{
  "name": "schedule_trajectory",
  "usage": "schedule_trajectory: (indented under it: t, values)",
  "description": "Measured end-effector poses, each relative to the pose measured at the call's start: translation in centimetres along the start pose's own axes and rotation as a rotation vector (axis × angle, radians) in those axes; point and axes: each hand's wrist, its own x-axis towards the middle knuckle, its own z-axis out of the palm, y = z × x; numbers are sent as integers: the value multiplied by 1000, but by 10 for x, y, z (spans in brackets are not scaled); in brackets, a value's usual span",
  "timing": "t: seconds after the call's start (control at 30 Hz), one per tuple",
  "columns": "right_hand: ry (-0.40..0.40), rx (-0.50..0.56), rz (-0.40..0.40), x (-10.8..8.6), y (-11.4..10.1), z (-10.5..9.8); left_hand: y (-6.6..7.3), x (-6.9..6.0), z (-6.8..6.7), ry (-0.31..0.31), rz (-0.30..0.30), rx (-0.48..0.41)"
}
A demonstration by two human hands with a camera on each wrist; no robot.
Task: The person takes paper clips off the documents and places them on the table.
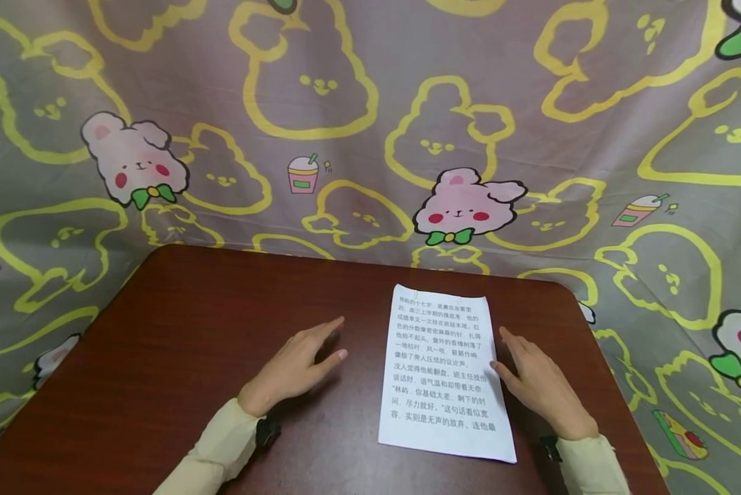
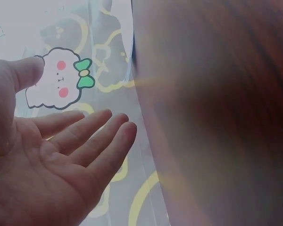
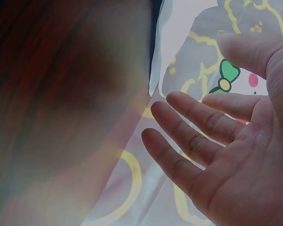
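A stack of white paper sheets (image 1: 441, 385) printed with Chinese text lies on the right half of the brown table, with what look like clips or staples along its top edge. To its left is my left hand (image 1: 296, 364), apart from the paper, thumb spread and fingers extended. The left wrist view shows that palm (image 2: 52, 174) bare, holding nothing. Close beside the paper's right edge is my right hand (image 1: 537, 378); its thumb tip is at that edge, and I cannot tell whether it touches. In the right wrist view the right palm (image 3: 245, 174) is bare, its fingers extended.
The dark reddish-brown table (image 1: 160, 357) has rounded far corners. Behind and around it hangs a grey curtain (image 1: 358, 158) with yellow outlines and cartoon rabbits. Each wrist carries a dark strap, the left strap (image 1: 267, 432) and the right strap (image 1: 550, 448), below light sleeves.
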Motion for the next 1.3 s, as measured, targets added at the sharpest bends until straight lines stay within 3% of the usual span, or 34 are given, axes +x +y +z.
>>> schedule_trajectory:
  t: [0.47,0.77,1.3]
  values:
    - [26,39,-20,2,1,4,2,6,9,-47,2,-123]
    - [6,52,15,5,1,6,7,12,12,-121,9,-273]
    - [-20,87,53,8,2,10,17,29,32,-159,-43,-288]
